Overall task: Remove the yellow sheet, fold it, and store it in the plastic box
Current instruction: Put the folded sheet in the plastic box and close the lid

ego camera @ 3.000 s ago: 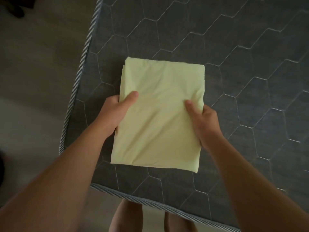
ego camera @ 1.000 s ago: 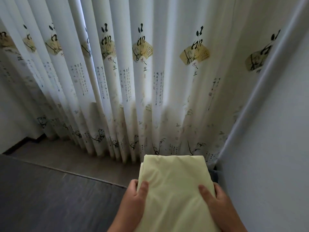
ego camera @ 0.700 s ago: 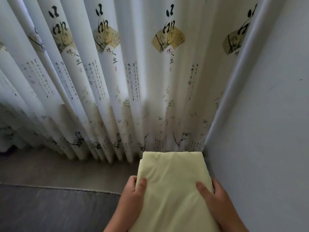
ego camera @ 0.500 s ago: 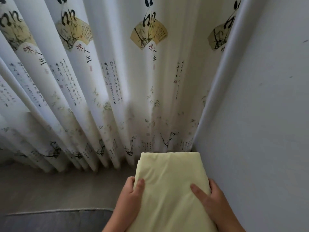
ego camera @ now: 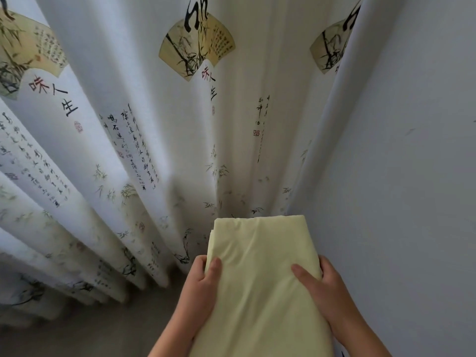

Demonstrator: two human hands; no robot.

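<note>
The folded yellow sheet [ego camera: 260, 279] is a thick flat rectangle carried in front of me, low in the view. My left hand [ego camera: 199, 287] grips its left edge, thumb on top. My right hand [ego camera: 324, 289] grips its right edge the same way. The sheet's far end points toward the corner where curtain and wall meet. No plastic box is in view.
A white pleated curtain [ego camera: 159, 130] printed with fans and calligraphy hangs straight ahead, reaching the floor. A plain pale wall [ego camera: 407, 176] rises close on the right. A strip of brown floor [ego camera: 98, 328] shows at lower left.
Three seconds ago the sheet lay on the grey mattress under both hands; it is now lifted and carried. Over the last second I have come closer to the curtain and the mattress has left the view.
</note>
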